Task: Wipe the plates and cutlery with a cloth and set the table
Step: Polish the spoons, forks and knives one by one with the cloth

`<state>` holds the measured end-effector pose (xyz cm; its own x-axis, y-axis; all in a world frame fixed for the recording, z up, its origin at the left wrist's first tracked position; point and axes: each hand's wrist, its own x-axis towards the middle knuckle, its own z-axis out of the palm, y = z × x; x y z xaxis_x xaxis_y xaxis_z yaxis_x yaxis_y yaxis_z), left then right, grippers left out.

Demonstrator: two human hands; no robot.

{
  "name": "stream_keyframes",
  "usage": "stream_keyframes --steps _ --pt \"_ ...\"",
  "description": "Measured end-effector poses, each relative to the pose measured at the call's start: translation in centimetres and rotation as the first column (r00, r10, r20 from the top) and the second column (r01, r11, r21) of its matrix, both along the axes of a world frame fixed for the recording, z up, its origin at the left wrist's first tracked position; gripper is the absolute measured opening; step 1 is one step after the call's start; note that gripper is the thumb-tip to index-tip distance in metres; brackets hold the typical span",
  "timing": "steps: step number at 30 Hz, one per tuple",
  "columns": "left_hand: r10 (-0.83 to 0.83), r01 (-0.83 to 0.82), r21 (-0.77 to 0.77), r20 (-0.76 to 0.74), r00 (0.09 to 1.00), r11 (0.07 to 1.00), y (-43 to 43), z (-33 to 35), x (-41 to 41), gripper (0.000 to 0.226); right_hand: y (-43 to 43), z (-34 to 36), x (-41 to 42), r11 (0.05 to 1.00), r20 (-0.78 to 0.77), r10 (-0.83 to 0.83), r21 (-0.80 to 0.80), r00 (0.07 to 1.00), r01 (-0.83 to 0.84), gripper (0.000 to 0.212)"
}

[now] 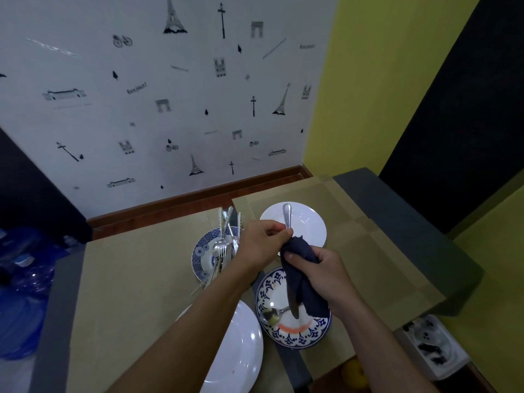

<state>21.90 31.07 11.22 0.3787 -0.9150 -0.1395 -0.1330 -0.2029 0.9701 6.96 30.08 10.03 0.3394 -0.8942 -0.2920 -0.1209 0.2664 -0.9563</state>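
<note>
My left hand (262,241) pinches the silver handle of a table knife (287,217) held upright over the table. My right hand (320,272) grips a dark blue cloth (302,279) wrapped round the knife's blade, whose tip sticks out below the cloth. Beneath them lies a blue-patterned plate (312,334) with food smears and a spoon (273,314) on it. A white plate (307,222) sits further back. Another blue-patterned plate (202,251) to the left carries several forks and other cutlery (226,236). A large white plate (238,353) lies nearest me, partly under my left forearm.
Brown paper (136,279) covers the grey table (397,211). The papered wall stands close behind the table. Blue plastic bottles (19,293) lie on the floor at the left. A white box (433,344) and a yellow fruit (353,373) sit low at the right.
</note>
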Motion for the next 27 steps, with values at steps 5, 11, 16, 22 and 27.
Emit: stream_keyframes --steps 5,11,16,22,27 --pt "0.078 -0.079 -0.035 -0.039 0.996 0.996 -0.2 0.3 0.1 0.011 0.2 0.2 -0.9 0.990 -0.064 0.131 0.054 0.989 -0.128 0.008" --pt "-0.054 0.053 0.014 0.004 0.999 0.998 -0.5 0.4 0.1 0.007 -0.1 0.0 0.3 1.000 -0.027 0.010 -0.018 1.000 -0.011 0.002" --pt "0.075 -0.077 -0.056 -0.036 0.997 0.995 -0.4 0.5 0.8 0.010 -0.3 -0.1 -0.1 0.994 -0.060 0.109 0.011 0.992 -0.109 0.005" --pt "-0.047 0.059 0.059 -0.181 0.982 0.997 0.2 0.3 1.5 0.010 -0.2 -1.2 0.8 0.999 -0.027 0.038 0.008 0.999 -0.038 0.006" --pt "-0.075 0.114 0.144 -0.247 0.966 0.983 0.1 -0.3 2.5 0.007 -0.6 -1.6 1.5 0.997 -0.028 0.074 0.018 0.997 -0.073 0.004"
